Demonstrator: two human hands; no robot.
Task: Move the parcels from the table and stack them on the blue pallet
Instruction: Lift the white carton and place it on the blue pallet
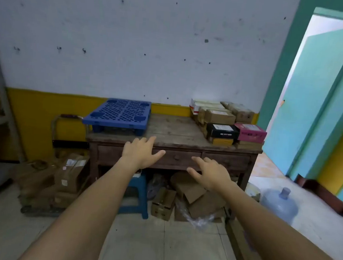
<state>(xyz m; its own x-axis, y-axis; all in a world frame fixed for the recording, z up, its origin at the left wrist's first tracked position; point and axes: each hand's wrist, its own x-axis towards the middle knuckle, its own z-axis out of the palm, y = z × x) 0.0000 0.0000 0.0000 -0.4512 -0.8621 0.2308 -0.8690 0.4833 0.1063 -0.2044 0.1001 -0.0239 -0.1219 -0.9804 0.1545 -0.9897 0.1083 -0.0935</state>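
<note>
We hold nothing: our left hand [140,153] is stretched forward with the palm down and the fingers spread loose, in line with the front edge of the wooden table [172,133]; whether it touches the wood we cannot tell; our right hand [209,173] reaches out beside it, a little lower, fingers likewise apart and empty, in front of the middle drawer [176,157]. The two hands lie near each other but apart.

The blue pallet [119,114] sits flat on the left end of the table top, its left corner overhanging the edge; nothing rests on it. The parcels [227,122] are heaped at the right end, well apart from the pallet, with bare boards between; among them a black box [222,130] and a pink box [250,133] stand side by side at the front, on top of brown cartons, with more brown and white cartons stacked behind against the wall.

Under the table we see a blue stool [135,191] and a jumble of cardboard boxes [189,195]; to the left a hand cart [64,162] carries more cartons; to the right a water jug [280,205] stands on the floor near an open teal door [315,90].
</note>
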